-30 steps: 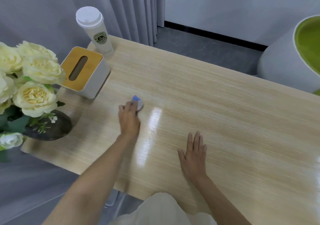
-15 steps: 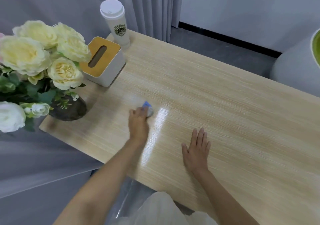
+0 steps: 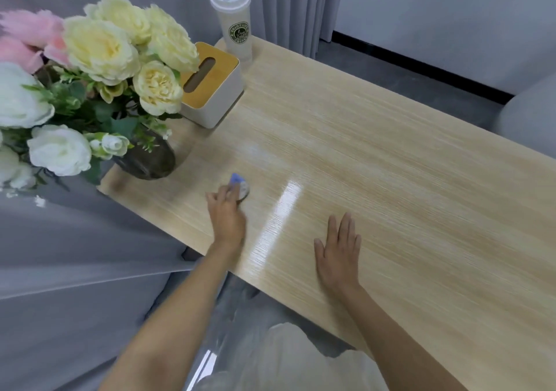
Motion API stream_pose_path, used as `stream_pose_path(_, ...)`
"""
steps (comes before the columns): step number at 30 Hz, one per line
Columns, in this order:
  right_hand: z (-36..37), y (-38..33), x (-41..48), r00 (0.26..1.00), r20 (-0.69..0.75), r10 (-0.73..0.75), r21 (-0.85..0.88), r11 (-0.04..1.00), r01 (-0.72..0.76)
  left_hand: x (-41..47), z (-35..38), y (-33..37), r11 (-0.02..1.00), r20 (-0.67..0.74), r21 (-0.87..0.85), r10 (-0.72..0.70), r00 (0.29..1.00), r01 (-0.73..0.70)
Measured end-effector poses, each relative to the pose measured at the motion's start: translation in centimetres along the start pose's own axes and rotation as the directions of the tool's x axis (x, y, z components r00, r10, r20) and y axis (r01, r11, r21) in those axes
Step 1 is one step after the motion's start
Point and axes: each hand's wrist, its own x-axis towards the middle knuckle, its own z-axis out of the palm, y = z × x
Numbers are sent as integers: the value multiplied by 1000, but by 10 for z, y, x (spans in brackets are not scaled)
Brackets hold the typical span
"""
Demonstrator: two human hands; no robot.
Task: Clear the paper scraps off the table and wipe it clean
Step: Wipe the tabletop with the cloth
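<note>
My left hand [image 3: 226, 217] presses a small blue and grey cloth [image 3: 239, 185] onto the light wooden table [image 3: 376, 162], near its front left part. Only the far edge of the cloth shows past my fingers, which curl over it. My right hand [image 3: 338, 252] lies flat on the table with straight fingers, close to the front edge and to the right of the left hand. It holds nothing. No paper scraps show on the tabletop.
A dark vase [image 3: 147, 162] of cream and pink flowers [image 3: 99, 69] stands at the table's left end. Behind it sit a white tissue box with a wooden lid [image 3: 210, 90] and a lidded white cup [image 3: 236, 19]. Grey curtains hang at left; a grey seat [image 3: 526, 120] is at right.
My left hand with the cloth has slid along the table toward the vase end. The view has swung left, bringing more flowers in. My right hand stays flat in place.
</note>
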Motion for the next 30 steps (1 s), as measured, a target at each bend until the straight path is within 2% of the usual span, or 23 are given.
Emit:
stream_pose_path(1,3,-5,-2,1000,0,-14,-5,1000,14,-18,8,19,992,53,-46,122,991,-120)
stream_pose_path(2,6,-8,-4,999,0,-32,-15,999,32,-37,15,33,955,135,-71,295,946,-287)
stream_pose_path(4,10,-13,-5,997,4,-78,-47,996,78,-59,16,37,801,258,-96,594,762,-591)
stream_pose_path(5,11,-14,-5,996,16,-89,-63,994,90,-55,11,24,747,277,-111,656,702,-655)
stream_pose_path(6,12,-15,-4,996,23,-90,-70,993,92,-45,3,7,728,259,-78,675,691,-681)
stream_pose_path(7,11,-15,-4,996,21,-88,-65,994,90,-35,-7,-12,758,246,-28,638,730,-652)
stream_pose_path(8,11,-16,-5,996,19,-87,-61,994,88,-26,-18,-31,817,205,50,555,806,-575)
stream_pose_path(10,10,-16,-5,996,33,-88,-76,993,90,-13,-40,-64,954,48,134,263,964,-267)
stream_pose_path(11,12,-17,-6,995,40,-95,-85,991,98,-14,-46,-72,984,-39,140,119,992,-112)
stream_pose_path(13,16,-20,-10,992,35,-117,-93,988,120,-29,-42,-55,990,-148,109,-77,986,93)
stream_pose_path(15,24,-25,-13,988,28,-150,-137,979,153,-60,-25,-20,993,-123,34,-106,987,111)
stream_pose_path(16,27,-27,-14,985,25,-173,-164,971,175,-78,-13,-5,999,-45,12,-44,998,45)
stream_pose_path(17,30,-29,-14,979,22,-200,-186,962,201,-97,-6,8,997,42,12,79,996,-80)
stream_pose_path(19,33,-34,-14,967,54,-248,-225,941,254,-124,3,12,925,139,37,370,919,-378)
stream_pose_path(21,36,-38,-16,958,73,-277,-250,925,287,-126,-7,-10,877,161,27,470,868,-480)
stream_pose_path(23,36,-41,-20,946,111,-306,-251,912,324,-111,-28,-41,911,127,72,396,909,-407)
stream_pose_path(24,37,-41,-21,938,128,-321,-241,908,343,-102,-39,-59,940,67,112,315,947,-321)
stream_pose_path(26,36,-41,-23,930,138,-340,-234,901,365,-88,-56,-83,992,-84,115,70,994,-60)
stream_pose_path(27,36,-40,-23,929,143,-342,-239,899,368,-87,-58,-83,993,-135,102,-47,990,61)
stream_pose_path(29,38,-39,-23,929,138,-344,-230,901,368,-101,-48,-61,989,-137,59,-125,983,134)
stream_pose_path(30,38,-39,-23,931,130,-341,-218,906,362,-114,-38,-44,995,-92,12,-98,991,99)
